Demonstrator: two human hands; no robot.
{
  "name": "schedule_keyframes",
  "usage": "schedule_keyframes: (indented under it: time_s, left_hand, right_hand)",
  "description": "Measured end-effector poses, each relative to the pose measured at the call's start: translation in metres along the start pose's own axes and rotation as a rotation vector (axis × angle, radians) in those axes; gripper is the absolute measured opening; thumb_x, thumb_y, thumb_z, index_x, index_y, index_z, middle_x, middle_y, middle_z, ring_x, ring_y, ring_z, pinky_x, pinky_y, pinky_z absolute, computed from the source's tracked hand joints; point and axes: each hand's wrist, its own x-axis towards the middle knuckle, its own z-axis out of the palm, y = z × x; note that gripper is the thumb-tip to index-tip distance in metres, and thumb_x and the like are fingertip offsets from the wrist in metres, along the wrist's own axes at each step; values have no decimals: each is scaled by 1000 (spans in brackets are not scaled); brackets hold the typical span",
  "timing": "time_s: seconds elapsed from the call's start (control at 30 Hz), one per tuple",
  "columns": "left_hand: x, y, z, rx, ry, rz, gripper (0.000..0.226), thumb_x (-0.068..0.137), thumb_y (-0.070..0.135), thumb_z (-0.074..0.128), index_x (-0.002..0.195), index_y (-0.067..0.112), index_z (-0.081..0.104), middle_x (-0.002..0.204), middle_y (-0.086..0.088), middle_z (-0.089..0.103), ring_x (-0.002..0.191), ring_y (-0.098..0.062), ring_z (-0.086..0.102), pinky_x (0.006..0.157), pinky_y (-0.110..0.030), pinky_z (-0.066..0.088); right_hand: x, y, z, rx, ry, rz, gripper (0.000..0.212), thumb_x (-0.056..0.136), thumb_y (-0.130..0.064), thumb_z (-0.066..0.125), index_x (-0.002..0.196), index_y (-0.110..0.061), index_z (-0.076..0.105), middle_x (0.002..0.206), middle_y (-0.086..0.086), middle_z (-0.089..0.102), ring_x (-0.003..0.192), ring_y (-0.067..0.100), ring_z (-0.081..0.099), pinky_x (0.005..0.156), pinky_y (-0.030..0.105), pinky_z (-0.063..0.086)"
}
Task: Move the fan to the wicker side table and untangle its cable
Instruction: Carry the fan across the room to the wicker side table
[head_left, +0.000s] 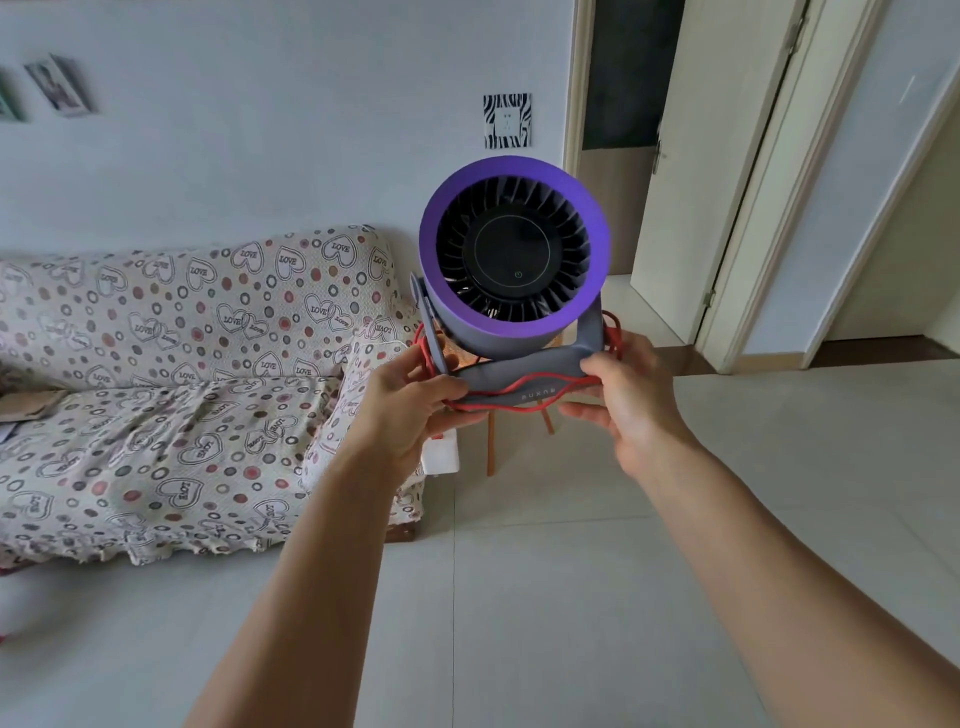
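As both grip: hands (410, 400) outstretched.

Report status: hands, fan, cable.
Left hand and right hand grip the fan base, held aloft. Red cable wound round base, tangled. Nothing blocking.

You hold the fan (514, 254) up in the air: purple ring, black blades, grey U-shaped stand. Its red cable (524, 387) is wound in loops around the stand's base, a white plug (441, 452) dangling below.
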Motion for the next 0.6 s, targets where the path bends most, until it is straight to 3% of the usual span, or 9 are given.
schedule_keyframes:
  time_s: [0.1,0.2,0.37,0.43,0.53,0.6]
  left_hand:
    - [58,-3,-3,-21,-21,-25,31,83,-21,52,103,0,64,97,-18,67,73,-28,75,61,-34,61]
    - [116,-7,-5,-52,-11,-38,27,82,-21,54,99,-2,64,97,-20,66,74,-30,75,62,-35,61]
    - [215,-12,-3,-56,14,-76,33,82,-20,54,110,-5,62,111,-23,61,75,-30,75,62,-36,61]
    - [249,-15,-3,-60,13,-92,36,82,-20,54,113,-5,61,114,-23,61,76,-30,75,62,-35,61]
    - [296,-15,-4,-62,8,-110,33,83,-21,53,109,-3,62,113,-25,61,76,-30,75,61,-35,61]
    - [329,-15,-7,-65,9,-117,33,83,-21,52,107,-3,63,110,-26,63,75,-30,75,61,-34,61]
  right_hand:
    - [59,3,14,8,22,7,30,87,-1,56,115,-12,53,108,14,66,85,24,71,62,28,59]
    - [117,4,28,-20,6,7,29,87,0,56,113,-11,50,104,10,64,81,18,68,58,22,57]
    - [227,-3,48,-236,-34,-1,25,85,-8,60,109,-9,54,109,17,63,101,32,63,92,48,51]
    - [264,-4,53,-272,-70,2,24,86,-11,62,110,-11,54,105,13,64,95,29,64,85,44,55]
    - [310,-4,66,-300,-114,-26,19,87,-14,64,105,-16,57,90,1,65,75,14,63,52,21,48]
    - [343,-6,76,-315,-141,-70,13,84,-11,65,95,-19,63,83,-4,66,72,12,62,50,17,43]
